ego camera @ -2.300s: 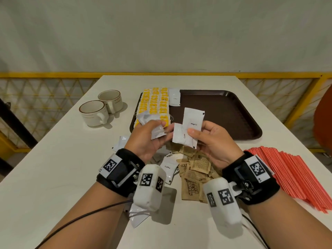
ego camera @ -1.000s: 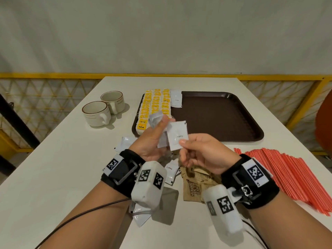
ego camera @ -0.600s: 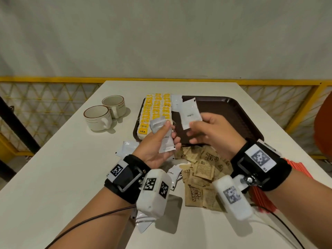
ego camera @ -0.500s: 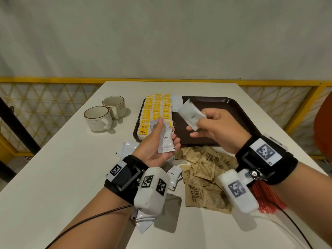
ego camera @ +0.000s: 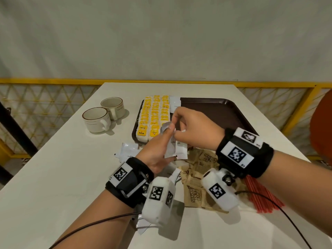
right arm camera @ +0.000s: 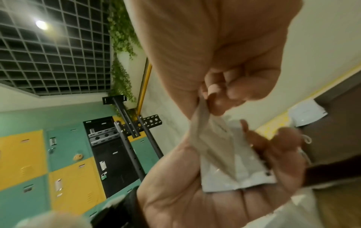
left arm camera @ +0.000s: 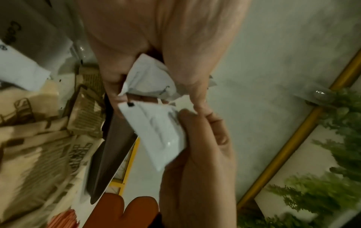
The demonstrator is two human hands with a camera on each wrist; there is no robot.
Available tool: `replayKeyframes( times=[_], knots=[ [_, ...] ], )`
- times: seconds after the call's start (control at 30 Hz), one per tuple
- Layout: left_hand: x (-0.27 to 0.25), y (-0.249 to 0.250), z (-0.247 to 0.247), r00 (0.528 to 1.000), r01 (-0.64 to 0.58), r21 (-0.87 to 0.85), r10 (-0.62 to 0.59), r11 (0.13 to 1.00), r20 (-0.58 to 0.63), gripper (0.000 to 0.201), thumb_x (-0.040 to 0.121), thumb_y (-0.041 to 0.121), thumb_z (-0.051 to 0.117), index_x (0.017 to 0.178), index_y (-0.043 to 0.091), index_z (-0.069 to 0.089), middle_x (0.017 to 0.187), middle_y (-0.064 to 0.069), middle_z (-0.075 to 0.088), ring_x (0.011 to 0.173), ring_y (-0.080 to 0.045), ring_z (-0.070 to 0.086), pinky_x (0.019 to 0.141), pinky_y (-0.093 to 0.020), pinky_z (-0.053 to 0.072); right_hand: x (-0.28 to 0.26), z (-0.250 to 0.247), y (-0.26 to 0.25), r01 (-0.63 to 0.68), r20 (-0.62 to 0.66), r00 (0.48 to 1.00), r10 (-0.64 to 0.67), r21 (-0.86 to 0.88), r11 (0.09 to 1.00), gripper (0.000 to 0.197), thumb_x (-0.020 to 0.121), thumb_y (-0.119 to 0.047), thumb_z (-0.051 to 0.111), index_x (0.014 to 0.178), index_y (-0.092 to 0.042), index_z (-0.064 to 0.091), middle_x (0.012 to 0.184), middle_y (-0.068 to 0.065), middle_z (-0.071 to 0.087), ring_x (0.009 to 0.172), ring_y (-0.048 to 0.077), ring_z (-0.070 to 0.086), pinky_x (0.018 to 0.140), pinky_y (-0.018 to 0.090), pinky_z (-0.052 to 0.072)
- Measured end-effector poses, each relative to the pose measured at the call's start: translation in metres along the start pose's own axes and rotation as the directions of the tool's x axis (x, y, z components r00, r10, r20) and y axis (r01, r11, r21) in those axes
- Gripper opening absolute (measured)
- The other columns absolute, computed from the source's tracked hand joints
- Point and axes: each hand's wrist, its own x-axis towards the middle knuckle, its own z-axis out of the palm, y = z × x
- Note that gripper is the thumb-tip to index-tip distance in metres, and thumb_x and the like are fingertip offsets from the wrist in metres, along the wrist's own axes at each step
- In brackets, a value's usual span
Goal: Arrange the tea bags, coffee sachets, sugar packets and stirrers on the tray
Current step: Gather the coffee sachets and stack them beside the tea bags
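Observation:
My left hand [ego camera: 168, 141] grips a small stack of white coffee sachets [ego camera: 175, 150] above the tray's near left corner, thumb on top. My right hand [ego camera: 177, 125] meets it from the right and pinches one sachet [left arm camera: 162, 132] of that stack by its upper edge. The brown tray [ego camera: 224, 112] holds rows of yellow tea bags [ego camera: 154, 117] along its left side and one white sachet [ego camera: 175, 104] at the far end. Brown sugar packets [ego camera: 197, 169] lie heaped on the table under my hands. Red stirrers [ego camera: 260, 196] lie to their right, partly hidden by my right wrist.
Two cream cups [ego camera: 100, 117] stand left of the tray. More white sachets [ego camera: 127, 151] lie on the white table [ego camera: 53, 177] left of the sugar heap. A yellow railing [ego camera: 53, 80] runs behind the table and an orange chair [ego camera: 323, 126] stands at the right.
My right hand, which held a sachet out over the tray half a second ago, has come back left and now pinches a sachet at my left hand's stack. My left hand has stayed put.

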Motion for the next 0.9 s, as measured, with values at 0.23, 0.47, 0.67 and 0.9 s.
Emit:
replayKeyframes(
  times=[0.23, 0.47, 0.67, 0.9],
  knots=[
    [-0.001, 0.004, -0.002, 0.999, -0.029, -0.161, 0.034, 0.987, 0.029, 0.060, 0.085, 0.062, 0.037, 0.116, 0.014, 0.056, 0.091, -0.006, 0.072, 0.089, -0.017, 0.070, 0.089, -0.038, 0.054, 0.010, 0.013, -0.016, -0.026, 0.012, 1.000, 0.025, 0.107, 0.994, 0.021, 0.083, -0.011, 0.059, 0.099, -0.013, 0.047, 0.068, 0.006, 0.062, 0.060, 0.023, 0.061, 0.056, 0.037, 0.050],
    [-0.003, 0.007, -0.006, 0.997, -0.006, -0.268, 0.025, 0.963, 0.071, 0.064, 0.079, 0.065, 0.043, 0.100, 0.008, 0.065, 0.072, -0.007, 0.063, 0.070, -0.015, 0.065, 0.082, -0.030, 0.054, 0.006, -0.008, -0.012, -0.254, 0.273, 0.953, 0.131, 0.482, 0.839, 0.032, 0.087, -0.004, 0.058, 0.114, -0.012, 0.042, 0.093, 0.023, 0.070, 0.081, 0.039, 0.068, 0.073, 0.054, 0.058],
    [0.000, 0.011, -0.010, 0.992, 0.124, -0.482, -0.100, 0.867, 0.075, 0.069, 0.079, 0.071, 0.043, 0.094, 0.006, 0.062, 0.075, -0.007, 0.058, 0.060, -0.018, 0.063, 0.059, -0.032, 0.059, 0.007, -0.015, 0.007, 0.079, 0.220, 0.972, -0.081, 0.016, 0.997, 0.081, 0.076, -0.028, 0.078, 0.143, -0.017, 0.035, 0.145, 0.001, 0.044, 0.132, 0.014, 0.042, 0.112, 0.030, 0.034],
    [-0.006, 0.009, -0.004, 0.980, 0.171, -0.350, -0.121, 0.921, 0.159, 0.070, 0.076, 0.074, 0.037, 0.097, 0.018, 0.073, 0.101, -0.013, 0.071, 0.094, -0.027, 0.068, 0.089, -0.049, 0.049, 0.017, 0.012, 0.015, 0.328, 0.299, 0.926, -0.231, -0.329, 0.886, 0.102, 0.067, -0.046, 0.076, 0.149, -0.015, 0.022, 0.142, 0.006, 0.042, 0.134, 0.024, 0.035, 0.109, 0.046, 0.030]
  ],
)
